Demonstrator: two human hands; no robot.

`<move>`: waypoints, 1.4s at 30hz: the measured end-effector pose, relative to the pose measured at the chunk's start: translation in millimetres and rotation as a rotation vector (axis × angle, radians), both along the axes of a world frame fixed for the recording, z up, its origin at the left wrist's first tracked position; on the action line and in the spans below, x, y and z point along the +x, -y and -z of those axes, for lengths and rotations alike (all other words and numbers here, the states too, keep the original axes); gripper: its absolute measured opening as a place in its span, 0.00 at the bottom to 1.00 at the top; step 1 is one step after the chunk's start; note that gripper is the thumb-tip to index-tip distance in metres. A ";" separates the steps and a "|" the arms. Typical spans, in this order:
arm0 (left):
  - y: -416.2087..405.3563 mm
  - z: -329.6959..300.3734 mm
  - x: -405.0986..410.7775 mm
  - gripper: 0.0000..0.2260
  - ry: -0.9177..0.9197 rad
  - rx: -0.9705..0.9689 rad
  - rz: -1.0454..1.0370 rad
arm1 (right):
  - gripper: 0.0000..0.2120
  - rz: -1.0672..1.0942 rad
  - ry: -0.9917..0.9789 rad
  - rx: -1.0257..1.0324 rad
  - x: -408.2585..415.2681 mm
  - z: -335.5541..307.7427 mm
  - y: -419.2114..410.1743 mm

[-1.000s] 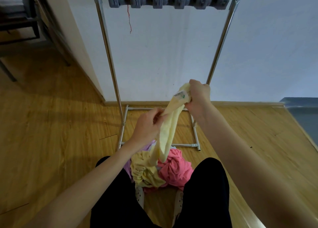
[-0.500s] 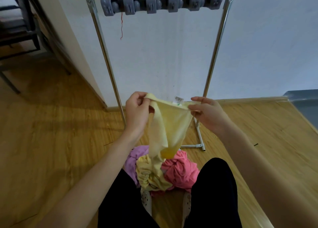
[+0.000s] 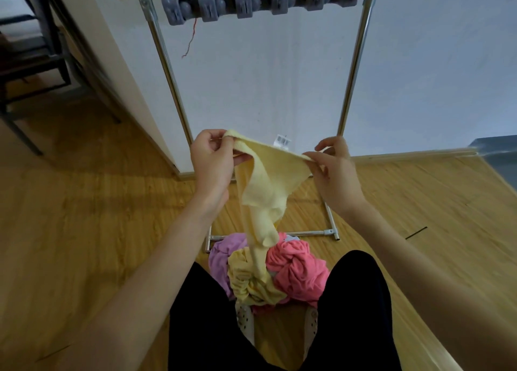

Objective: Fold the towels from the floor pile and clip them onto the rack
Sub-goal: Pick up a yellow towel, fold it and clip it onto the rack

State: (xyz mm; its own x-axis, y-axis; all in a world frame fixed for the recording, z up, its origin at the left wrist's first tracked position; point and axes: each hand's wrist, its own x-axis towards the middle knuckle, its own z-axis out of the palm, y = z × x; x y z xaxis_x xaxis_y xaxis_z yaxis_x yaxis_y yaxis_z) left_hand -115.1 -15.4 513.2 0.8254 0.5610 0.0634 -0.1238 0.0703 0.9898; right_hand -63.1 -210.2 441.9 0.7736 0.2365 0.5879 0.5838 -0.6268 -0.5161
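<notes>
A pale yellow towel [image 3: 268, 180] hangs stretched between my hands above the floor pile. My left hand [image 3: 213, 163] pinches its left top corner, and my right hand [image 3: 333, 166] pinches the right top edge. A white barcode label [image 3: 283, 140] stands up from the top edge. The towel's lower end trails down into the pile [image 3: 268, 272], where a pink towel [image 3: 299, 267], a purple one [image 3: 223, 256] and a crumpled yellow one [image 3: 249, 281] lie between my legs. The metal rack [image 3: 167, 71] stands ahead with a grey row of clips [image 3: 251, 0] on its top bar.
The rack's base frame [image 3: 330, 225] lies on the wooden floor just beyond the pile. A white wall is behind the rack. A dark chair or table frame [image 3: 36, 63] stands at the far left. A red thread [image 3: 190, 39] dangles from the clips.
My hands have moved apart and spread the yellow towel's top edge wide. My left hand rose from the towel's middle to its top corner. The view has tilted up slightly.
</notes>
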 end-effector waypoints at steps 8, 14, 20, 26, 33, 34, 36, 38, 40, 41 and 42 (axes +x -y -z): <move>0.9 -5.7 3.0 0.03 0.014 -0.028 -0.038 | 0.15 -0.219 0.279 -0.060 -34.7 23.1 -8.8; 9.8 -5.3 -0.6 0.05 0.023 -0.020 -0.032 | 0.11 -0.279 0.240 -0.197 -43.1 24.9 -28.9; 14.5 -8.5 -5.6 0.02 0.055 -0.029 -0.024 | 0.23 -0.090 -0.045 -0.085 -42.0 13.3 -51.6; 16.5 -11.4 -5.0 0.04 0.058 -0.038 -0.031 | 0.27 0.027 -0.060 -0.095 -34.0 4.4 -66.7; 22.3 -11.5 -2.6 0.03 0.063 -0.095 -0.003 | 0.19 0.139 -0.031 -0.103 -27.5 9.8 -76.2; 22.2 -11.7 -2.5 0.03 0.061 -0.095 -0.003 | 0.16 0.136 -0.031 -0.101 -26.4 10.6 -76.5; 18.4 -12.6 -1.2 0.03 0.066 -0.103 -0.013 | 0.11 0.097 -0.029 -0.104 -24.9 12.8 -73.4; 10.0 -12.9 1.1 0.04 0.064 -0.102 -0.033 | 0.08 0.034 -0.038 -0.097 -23.3 14.7 -64.7; 0.4 -12.5 2.5 0.05 0.050 -0.095 -0.046 | 0.06 -0.031 -0.067 -0.063 -20.0 15.5 -52.3; -3.9 -11.4 3.2 0.04 0.046 -0.096 -0.049 | 0.05 -0.059 -0.086 -0.034 -17.2 15.6 -45.5; -7.6 -10.4 3.7 0.04 0.041 -0.101 -0.052 | 0.03 -0.083 -0.104 -0.003 -14.6 14.5 -38.9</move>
